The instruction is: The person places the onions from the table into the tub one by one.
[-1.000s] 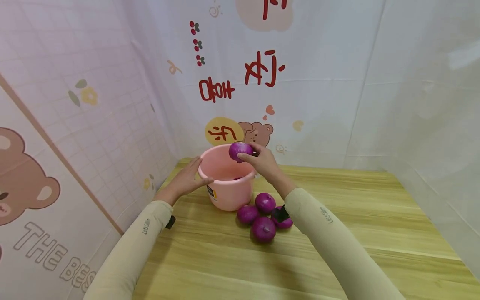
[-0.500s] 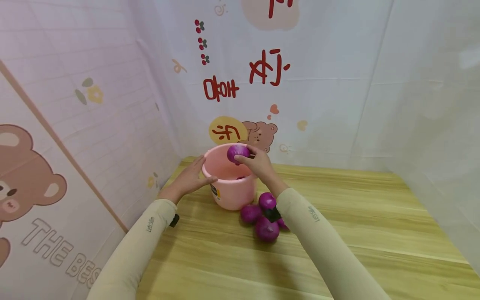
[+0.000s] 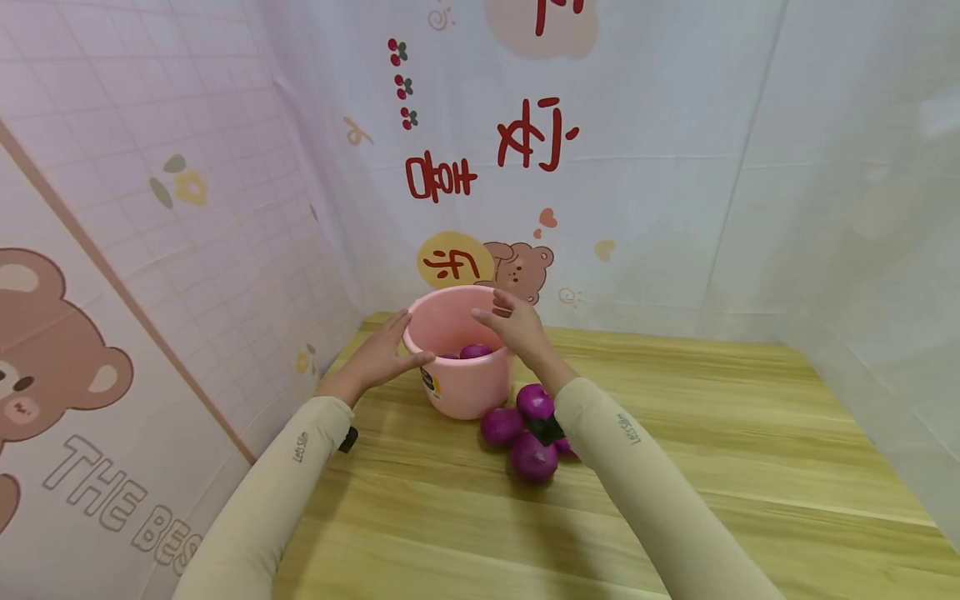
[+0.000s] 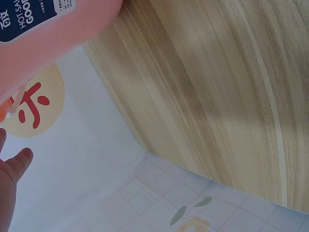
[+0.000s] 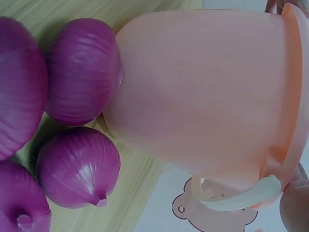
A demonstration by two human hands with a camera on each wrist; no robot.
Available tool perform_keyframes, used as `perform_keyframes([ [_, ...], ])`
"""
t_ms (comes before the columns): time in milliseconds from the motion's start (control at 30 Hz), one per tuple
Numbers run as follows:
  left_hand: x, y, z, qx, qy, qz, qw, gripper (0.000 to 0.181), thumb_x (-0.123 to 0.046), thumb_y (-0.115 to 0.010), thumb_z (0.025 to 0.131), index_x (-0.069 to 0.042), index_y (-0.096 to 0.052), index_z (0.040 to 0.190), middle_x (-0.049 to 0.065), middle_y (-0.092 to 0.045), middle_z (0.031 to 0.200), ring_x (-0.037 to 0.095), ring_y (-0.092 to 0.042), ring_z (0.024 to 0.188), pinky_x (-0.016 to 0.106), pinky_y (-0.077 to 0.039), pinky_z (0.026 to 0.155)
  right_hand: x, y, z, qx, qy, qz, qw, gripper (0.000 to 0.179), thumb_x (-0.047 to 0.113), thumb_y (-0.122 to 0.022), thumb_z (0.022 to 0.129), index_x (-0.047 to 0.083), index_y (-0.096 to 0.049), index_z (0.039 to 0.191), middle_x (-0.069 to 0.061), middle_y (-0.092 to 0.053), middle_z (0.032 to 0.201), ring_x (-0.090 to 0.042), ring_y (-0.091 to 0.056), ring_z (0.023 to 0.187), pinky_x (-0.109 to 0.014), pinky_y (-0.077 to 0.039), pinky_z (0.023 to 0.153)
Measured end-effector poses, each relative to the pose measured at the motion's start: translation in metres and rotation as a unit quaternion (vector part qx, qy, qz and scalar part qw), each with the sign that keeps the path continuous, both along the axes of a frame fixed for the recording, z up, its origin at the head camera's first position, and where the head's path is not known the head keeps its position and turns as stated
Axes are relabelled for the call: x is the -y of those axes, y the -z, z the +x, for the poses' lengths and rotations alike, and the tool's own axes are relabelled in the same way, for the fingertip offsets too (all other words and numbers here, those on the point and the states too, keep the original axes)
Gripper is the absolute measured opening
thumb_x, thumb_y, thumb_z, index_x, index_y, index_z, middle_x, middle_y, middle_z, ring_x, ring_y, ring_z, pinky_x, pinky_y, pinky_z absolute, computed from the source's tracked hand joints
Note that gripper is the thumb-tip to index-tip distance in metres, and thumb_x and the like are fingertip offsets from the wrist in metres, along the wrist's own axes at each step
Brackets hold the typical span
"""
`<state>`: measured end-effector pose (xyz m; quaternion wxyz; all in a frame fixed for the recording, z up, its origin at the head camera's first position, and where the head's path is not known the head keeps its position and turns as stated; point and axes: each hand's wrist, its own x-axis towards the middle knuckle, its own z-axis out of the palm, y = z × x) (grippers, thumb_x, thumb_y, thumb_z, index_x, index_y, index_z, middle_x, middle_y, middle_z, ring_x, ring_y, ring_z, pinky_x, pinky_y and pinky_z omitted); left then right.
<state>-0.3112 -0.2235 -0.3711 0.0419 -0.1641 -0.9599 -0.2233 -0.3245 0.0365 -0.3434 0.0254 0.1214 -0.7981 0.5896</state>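
Perhaps risking tipping the pink bucket [image 3: 467,390] by pressing lopsidedly with the left hand [image 3: 377,357], or scattering loose red onions [image 3: 533,459] below the right hand [image 3: 519,327] by lowering carelessly. Spreading the left fingers wide along the bucket; holding the right fingers parted and empty opposite, above an inner red onion [image 3: 476,352].

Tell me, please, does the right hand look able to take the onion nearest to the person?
Probably yes. The right hand looks empty, and the nearest onion lies uncovered on the table; other onions crowd its far side, but its near side seems free.
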Motion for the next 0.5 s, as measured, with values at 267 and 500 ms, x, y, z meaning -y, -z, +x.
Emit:
perform_keyframes([
  [267, -0.001, 0.001, 0.001, 0.004, 0.003, 0.003, 1.0, 0.104, -0.073, -0.051, 0.071, -0.014, -0.011, 0.147, 0.005, -0.007, 0.151, 0.031, -0.015, 0.134, 0.054, -0.021, 0.102, -0.014, 0.0, 0.002, -0.007, 0.002, -0.008, 0.9999, 0.074, 0.046, -0.069, 0.076, 0.016, -0.041, 0.137, -0.004, -0.048, 0.131, -0.019, -0.048, 0.117, -0.034, -0.044, 0.09],
  [500, 0.002, 0.001, 0.0, 0.003, 0.004, 0.006, 1.0, 0.105, -0.074, -0.05, 0.071, -0.014, -0.01, 0.147, 0.007, -0.008, 0.151, 0.032, -0.016, 0.134, 0.054, -0.022, 0.102, -0.032, -0.006, 0.004, -0.032, -0.01, -0.025, 0.9991, 0.064, 0.043, -0.068, 0.078, 0.018, -0.047, 0.133, -0.006, -0.05, 0.128, -0.019, -0.05, 0.115, -0.034, -0.045, 0.089],
])
